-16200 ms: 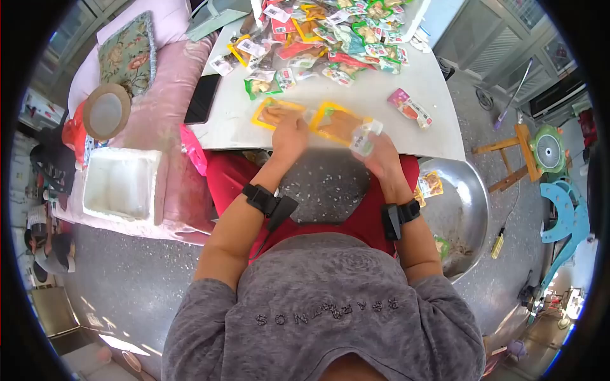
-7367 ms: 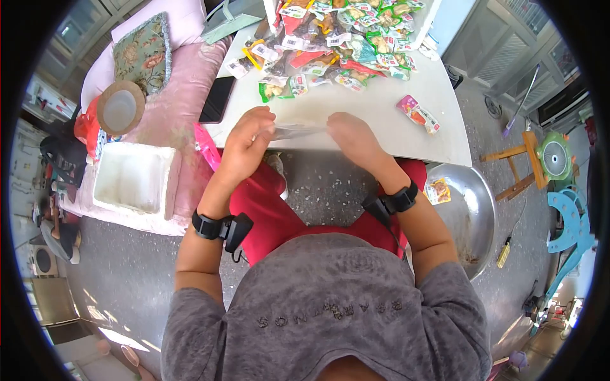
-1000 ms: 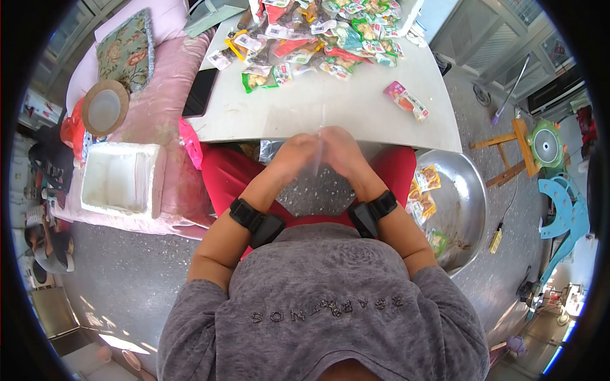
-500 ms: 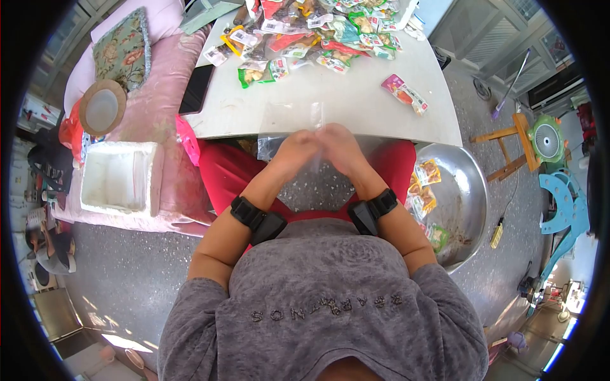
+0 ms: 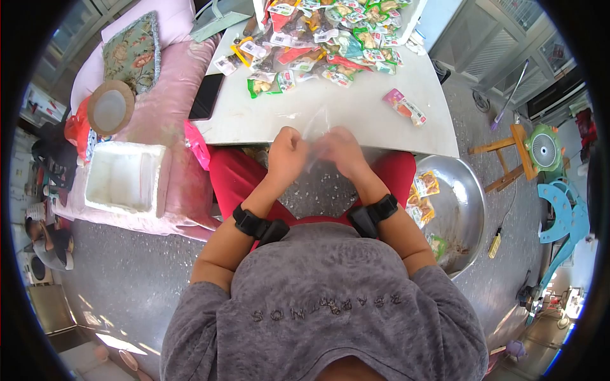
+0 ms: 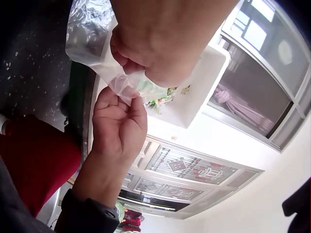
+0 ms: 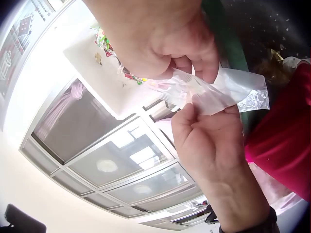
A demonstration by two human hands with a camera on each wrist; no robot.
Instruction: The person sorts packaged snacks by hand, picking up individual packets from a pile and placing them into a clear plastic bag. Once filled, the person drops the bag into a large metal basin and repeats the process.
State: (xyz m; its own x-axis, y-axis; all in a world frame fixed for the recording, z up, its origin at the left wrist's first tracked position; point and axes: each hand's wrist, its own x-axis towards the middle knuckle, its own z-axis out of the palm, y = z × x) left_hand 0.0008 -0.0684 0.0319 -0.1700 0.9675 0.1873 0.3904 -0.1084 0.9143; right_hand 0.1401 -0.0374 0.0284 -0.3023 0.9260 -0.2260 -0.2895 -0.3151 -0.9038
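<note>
Both hands hold a clear plastic bag (image 5: 316, 129) at the near edge of the table, with its thin film stretched between them. My left hand (image 5: 286, 153) has curled fingers and pinches one side. From the other side, my right hand (image 5: 344, 152) pinches the film, slightly blurred in the head view. In the left wrist view, a loose part of the bag (image 6: 87, 41) hangs beyond the fingers and shows crinkled, shiny film. The right wrist view shows the bag (image 7: 214, 94) gathered between both hands' fingertips, see-through, with no contents visible.
A heap of small food packets (image 5: 298, 54) covers the back of the white table (image 5: 248, 124). One pink packet (image 5: 404, 106) lies apart at right, a phone (image 5: 206, 96) at left. A metal basin (image 5: 467, 190) with several packets stands right; a foam box (image 5: 159, 184) sits left.
Earliest, the hands held yellow packets at the table; later, clear film was between them. Over the last second the hands have moved apart, the left one leftward, with the bag still between them.
</note>
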